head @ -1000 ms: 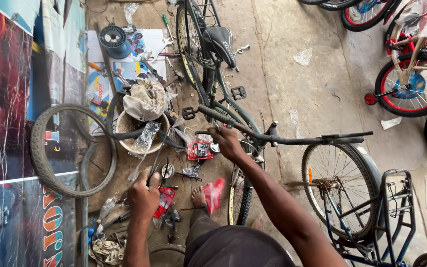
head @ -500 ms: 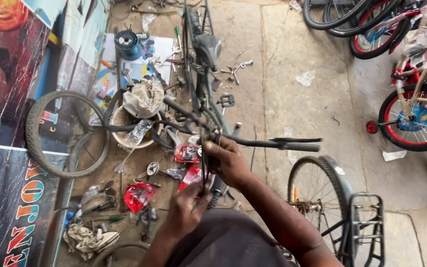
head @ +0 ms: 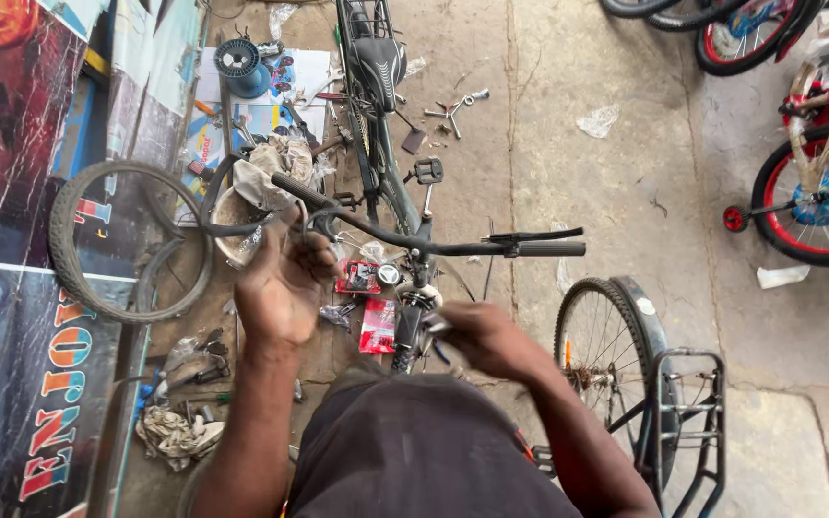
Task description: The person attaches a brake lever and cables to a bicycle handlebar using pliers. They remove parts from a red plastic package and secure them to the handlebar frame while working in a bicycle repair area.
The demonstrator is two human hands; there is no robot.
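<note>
Hovering beside the black curved metal handlebar [head: 414, 240], our left hand [head: 280, 288] had its fingers spread, gripping nothing. Our right hand [head: 486, 336] pinched a small tool at the bicycle's silver steering stem [head: 413, 299], fingers together.

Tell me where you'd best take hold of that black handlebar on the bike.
Probably by the black rubber sleeve at the right end of the handlebar, coming from above with the hand wrapping over it. That end juts out free over the bare floor, while the left end lies behind the left hand, and the middle is crowded by stem, levers and cables.
</note>
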